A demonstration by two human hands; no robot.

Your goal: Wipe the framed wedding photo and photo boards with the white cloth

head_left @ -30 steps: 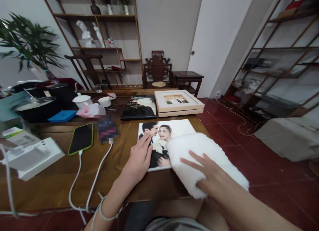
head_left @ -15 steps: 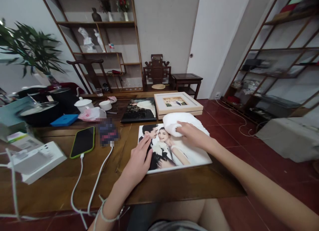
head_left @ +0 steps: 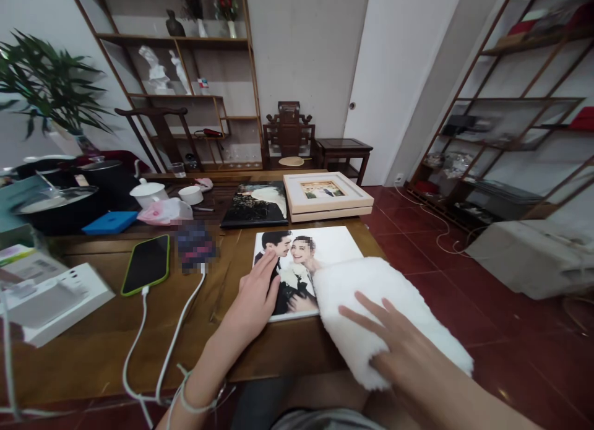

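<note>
A photo panel (head_left: 297,294) with a picture of a couple lies flat near the table's front edge. My left hand (head_left: 257,288) rests on its left side, fingers stretched out over the picture. A fluffy white cloth (head_left: 352,281) covers the panel's lower right corner and hangs past the table edge. My right hand (head_left: 390,331) grips this cloth from above, the thumb tucked into its near side and the fingers spread on top. Behind the panel lie a dark photo panel (head_left: 250,207) and a light wooden picture frame (head_left: 331,210).
On the left of the wooden table (head_left: 185,331) are a phone (head_left: 146,266) on a white cable, a white box (head_left: 60,306), a blue box (head_left: 110,222), a teapot (head_left: 147,193) and dark pots (head_left: 60,210). A chair (head_left: 288,133) and shelves stand behind.
My right hand has drawn the white cloth from the panel's upper right toward me, down over its lower right corner. The left hand stays on the panel; the view has shifted slightly.
</note>
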